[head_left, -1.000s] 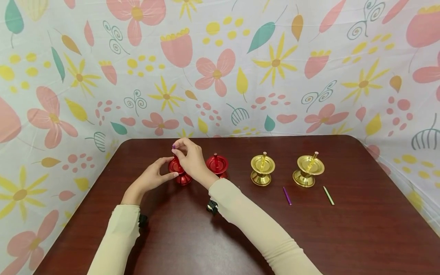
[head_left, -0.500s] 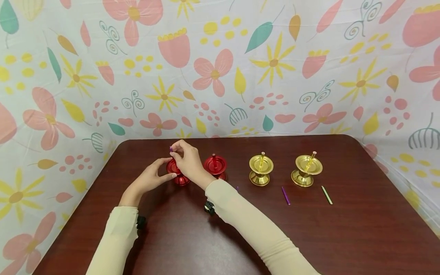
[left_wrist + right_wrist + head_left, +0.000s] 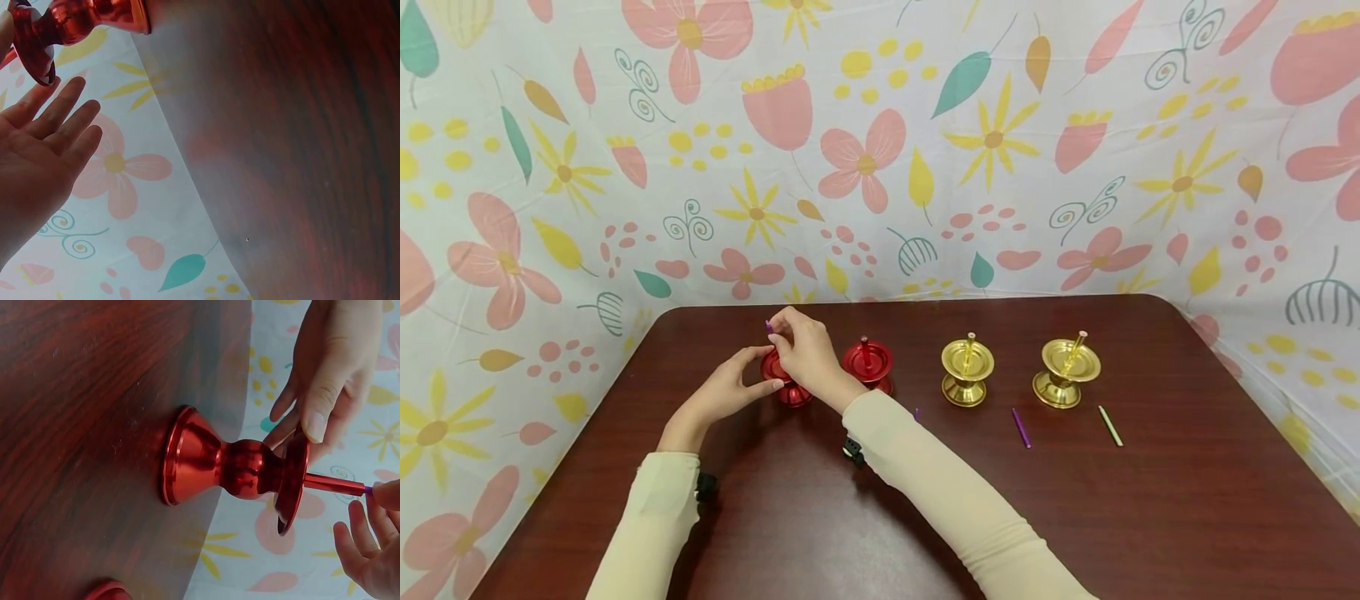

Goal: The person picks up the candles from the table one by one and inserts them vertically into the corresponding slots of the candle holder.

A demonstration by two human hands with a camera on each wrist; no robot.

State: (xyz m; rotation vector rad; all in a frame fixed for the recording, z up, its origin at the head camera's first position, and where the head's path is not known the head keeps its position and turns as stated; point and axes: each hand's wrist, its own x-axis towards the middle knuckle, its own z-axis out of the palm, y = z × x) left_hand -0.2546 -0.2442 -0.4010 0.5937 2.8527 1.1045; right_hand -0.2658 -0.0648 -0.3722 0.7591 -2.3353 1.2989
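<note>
At the left of the table, a shiny red candle holder (image 3: 795, 397) stands upright, with a dish and a thin upright tube. My left hand (image 3: 721, 392) pinches the dish's rim between thumb and forefinger; in the left wrist view its other fingers are spread below the dish. Over the tube, my right hand (image 3: 808, 354) pinches a thin purple candle (image 3: 769, 327). The right wrist view shows the purple candle (image 3: 369, 490) right at the tube's mouth, mostly hidden by the fingertips. Beside the right hand is a second red candle holder (image 3: 880, 380).
Two gold candle holders, one mid-right (image 3: 965, 392) and one farther right (image 3: 1057, 392), stand in the same row. Before them lie a purple candle (image 3: 1021, 428) and a pale green candle (image 3: 1110, 426). Another purple tip (image 3: 917, 413) shows behind the right sleeve. A flowered cloth (image 3: 880, 167) hangs behind the table.
The head view has shifted slightly, moving everything a little to the left. Both hands keep their places at the red candle holder, with the purple candle still pinched above the tube.
</note>
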